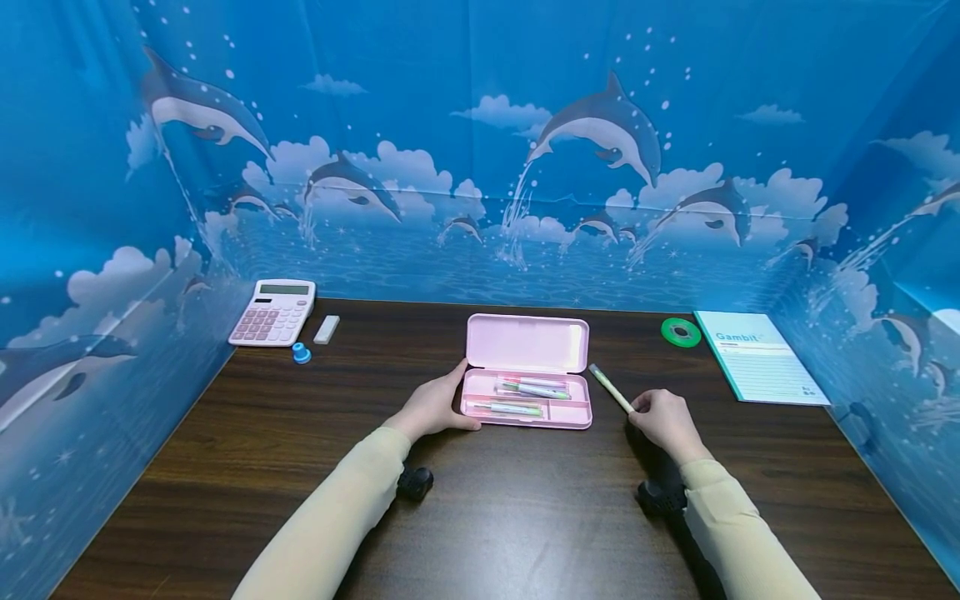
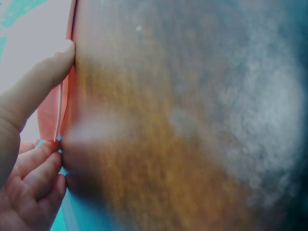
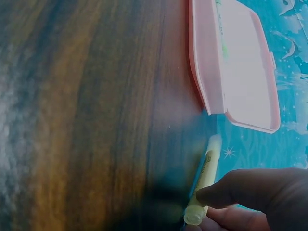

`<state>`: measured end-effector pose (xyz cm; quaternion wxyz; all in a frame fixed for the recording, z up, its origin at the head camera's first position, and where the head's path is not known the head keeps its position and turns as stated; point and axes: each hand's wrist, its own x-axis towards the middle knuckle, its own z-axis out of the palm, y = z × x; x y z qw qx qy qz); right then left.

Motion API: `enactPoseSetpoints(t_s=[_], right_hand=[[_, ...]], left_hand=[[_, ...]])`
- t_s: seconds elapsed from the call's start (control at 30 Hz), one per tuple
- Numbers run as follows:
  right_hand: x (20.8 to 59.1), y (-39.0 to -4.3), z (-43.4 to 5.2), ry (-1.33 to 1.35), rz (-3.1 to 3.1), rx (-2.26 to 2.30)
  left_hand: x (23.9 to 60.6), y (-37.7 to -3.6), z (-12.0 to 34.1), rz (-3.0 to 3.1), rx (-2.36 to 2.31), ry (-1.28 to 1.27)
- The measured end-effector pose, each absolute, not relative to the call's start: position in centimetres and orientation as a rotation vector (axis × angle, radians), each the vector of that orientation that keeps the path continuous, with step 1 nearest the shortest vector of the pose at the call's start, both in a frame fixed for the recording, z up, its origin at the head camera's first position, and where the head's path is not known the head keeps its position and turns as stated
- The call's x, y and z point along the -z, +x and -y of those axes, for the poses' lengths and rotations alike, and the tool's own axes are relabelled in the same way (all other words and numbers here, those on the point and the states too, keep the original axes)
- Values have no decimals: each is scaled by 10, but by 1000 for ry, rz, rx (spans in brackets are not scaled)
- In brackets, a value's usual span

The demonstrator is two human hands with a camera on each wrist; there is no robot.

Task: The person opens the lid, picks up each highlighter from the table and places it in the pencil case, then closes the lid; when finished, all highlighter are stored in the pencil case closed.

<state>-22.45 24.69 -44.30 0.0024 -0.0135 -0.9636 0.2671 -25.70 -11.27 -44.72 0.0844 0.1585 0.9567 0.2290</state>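
Note:
A pink pencil case (image 1: 527, 371) lies open on the table, its lid folded back. Several pens (image 1: 532, 387) lie in both compartments of its base. My left hand (image 1: 435, 406) holds the case's left end, thumb along the front edge and fingers at the side; the left wrist view shows the thumb (image 2: 43, 74) on the pink rim. To the right of the case, my right hand (image 1: 663, 421) pinches a pale yellow marker pen (image 1: 611, 388) near its close end. In the right wrist view the marker's far end points past the case's corner.
At the back left are a white calculator (image 1: 274, 312), a white eraser (image 1: 326, 329) and a small blue object (image 1: 301, 353). A green round tape roll (image 1: 681, 332) and a notepad (image 1: 761, 357) lie at the back right. A dolphin-print curtain (image 1: 465, 150) borders the table.

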Motion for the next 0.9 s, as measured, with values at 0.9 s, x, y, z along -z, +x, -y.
enactPoseSetpoints(t_s=[0.9], right_hand=[[431, -220, -240, 82, 2836, -845]], left_hand=[[447, -257, 112, -2840, -679, 457]])
